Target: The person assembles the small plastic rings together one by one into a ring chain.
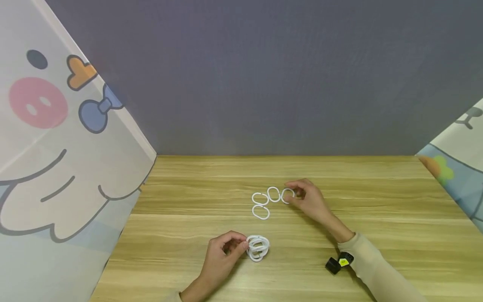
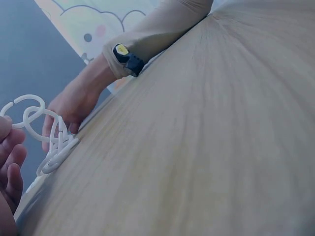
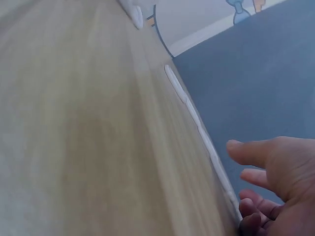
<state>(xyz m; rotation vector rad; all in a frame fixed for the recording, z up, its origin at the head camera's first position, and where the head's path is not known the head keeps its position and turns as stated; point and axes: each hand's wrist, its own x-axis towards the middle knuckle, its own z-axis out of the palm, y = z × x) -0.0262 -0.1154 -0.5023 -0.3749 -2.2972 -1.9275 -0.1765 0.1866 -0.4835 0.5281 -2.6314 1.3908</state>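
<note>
Pinched at its left side between thumb and forefinger of the left hand [image 1: 222, 256]: clump of white rings [image 1: 258, 248], drooping right of the fingertips over the nearer part of the tabletop [image 1: 170, 251]. Beyond, toward the far edge, well in from the left edge: three laid-out rings [image 1: 268, 195], bent row. At its right end, between parted thumb and fingers of the loosened right hand [image 1: 312, 202]: end ring [image 1: 282, 196], lying flat; contact impossible to tell.

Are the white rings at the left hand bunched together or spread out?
Bunched together: the white rings overlap one another, with the left hand pinching one.
</note>
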